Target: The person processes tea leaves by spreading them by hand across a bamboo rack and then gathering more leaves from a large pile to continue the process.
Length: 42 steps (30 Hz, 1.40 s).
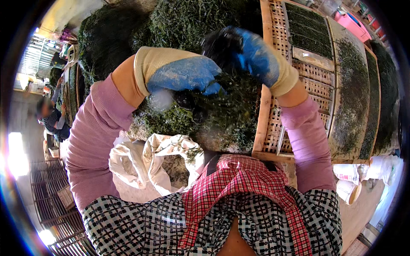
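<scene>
My left hand [185, 73], in a blue-coated cream work glove, is closed around a bunch of dark green seaweed-like strands [221, 99] that hangs below its fingers. My right hand [256, 57], gloved the same way, is raised to the right of it and grips a dark wet clump [222, 44], slightly blurred. Both hands are over a large heap of the dark green strands [192, 19]. Right of the heap lies a wood-framed woven lattice rack [275, 134], with rows of the green strands [307, 28] spread in strips on it.
Two open white woven sacks [173, 144] stand near my body at the lower left. White buckets [347, 188] are at the lower right, and a pink container [352, 27] at the upper right. Another person [53, 118] is at the far left beside a similar work surface. Slatted racks [51, 192] stand lower left.
</scene>
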{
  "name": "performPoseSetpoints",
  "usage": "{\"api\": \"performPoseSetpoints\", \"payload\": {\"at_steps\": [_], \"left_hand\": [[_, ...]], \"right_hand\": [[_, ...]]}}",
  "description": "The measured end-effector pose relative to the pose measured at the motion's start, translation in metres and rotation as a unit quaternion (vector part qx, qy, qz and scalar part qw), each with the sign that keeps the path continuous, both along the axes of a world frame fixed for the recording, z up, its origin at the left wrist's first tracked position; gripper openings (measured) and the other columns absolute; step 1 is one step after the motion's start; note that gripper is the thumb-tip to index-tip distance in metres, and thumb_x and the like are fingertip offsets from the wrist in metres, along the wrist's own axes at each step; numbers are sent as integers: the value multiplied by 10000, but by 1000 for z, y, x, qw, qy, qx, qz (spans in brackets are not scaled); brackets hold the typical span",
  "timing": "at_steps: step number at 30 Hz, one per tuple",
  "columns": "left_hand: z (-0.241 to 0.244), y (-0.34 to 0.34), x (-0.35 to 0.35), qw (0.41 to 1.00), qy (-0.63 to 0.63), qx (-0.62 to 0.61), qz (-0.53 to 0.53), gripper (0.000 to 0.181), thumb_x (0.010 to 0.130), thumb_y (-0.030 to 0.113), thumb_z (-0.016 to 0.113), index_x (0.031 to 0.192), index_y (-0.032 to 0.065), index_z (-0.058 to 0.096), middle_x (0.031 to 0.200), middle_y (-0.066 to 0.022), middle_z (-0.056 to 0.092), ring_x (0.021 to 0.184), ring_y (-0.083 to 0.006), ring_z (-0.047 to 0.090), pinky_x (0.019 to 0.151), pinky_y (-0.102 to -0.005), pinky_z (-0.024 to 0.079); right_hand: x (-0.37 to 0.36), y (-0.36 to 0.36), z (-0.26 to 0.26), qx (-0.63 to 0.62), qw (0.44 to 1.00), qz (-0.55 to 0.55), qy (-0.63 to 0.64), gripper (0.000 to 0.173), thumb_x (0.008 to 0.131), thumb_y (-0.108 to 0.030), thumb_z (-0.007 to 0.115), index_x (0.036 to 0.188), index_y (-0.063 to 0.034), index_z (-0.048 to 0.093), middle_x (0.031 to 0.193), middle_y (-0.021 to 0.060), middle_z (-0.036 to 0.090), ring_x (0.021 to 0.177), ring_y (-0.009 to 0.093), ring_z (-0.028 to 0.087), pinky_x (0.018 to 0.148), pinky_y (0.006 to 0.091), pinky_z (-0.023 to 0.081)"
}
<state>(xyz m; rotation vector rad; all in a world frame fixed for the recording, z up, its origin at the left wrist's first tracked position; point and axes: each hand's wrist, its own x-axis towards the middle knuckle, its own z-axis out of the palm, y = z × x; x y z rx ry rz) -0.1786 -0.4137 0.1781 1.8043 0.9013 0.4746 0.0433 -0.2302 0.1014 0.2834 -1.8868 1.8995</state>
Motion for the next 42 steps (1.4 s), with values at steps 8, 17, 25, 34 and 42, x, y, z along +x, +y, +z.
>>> {"api": "performPoseSetpoints", "payload": {"at_steps": [8,17,25,34,42], "left_hand": [[31,50,46,975,-34,-219,-4,442,892,251,697,1190,-54,582,919,-49,661,777,-135,591,736,-273,501],[-65,115,74,985,-102,110,-84,440,944,328,603,1158,-57,606,1094,-177,674,940,-318,670,876,-405,524],[-191,230,183,968,-110,190,121,548,961,455,509,1010,-71,653,1067,-197,653,925,-292,632,883,-400,504],[-126,258,150,958,155,77,229,286,954,127,504,1137,-45,639,1177,-180,635,1026,-263,632,916,-329,503],[-142,223,260,720,416,182,525,486,832,151,655,1302,90,548,1201,-141,636,1053,-309,615,947,-410,481]], "right_hand": [[53,-36,-51,-255,918,263,-155,527,963,-302,608,1375,2,482,1210,48,615,1047,115,567,871,259,483],[192,80,13,46,958,81,-272,588,952,-389,611,1330,46,495,1095,61,663,912,134,599,813,256,491],[284,213,44,355,785,-152,-485,94,927,-90,611,972,-12,640,749,-27,539,702,64,457,606,258,423],[241,237,-57,422,761,-279,-405,294,896,-243,654,1082,-15,651,912,225,685,835,345,693,785,432,545],[252,236,-62,458,701,-317,-445,300,866,-313,667,991,-40,670,832,203,682,779,378,668,704,455,538]]}}
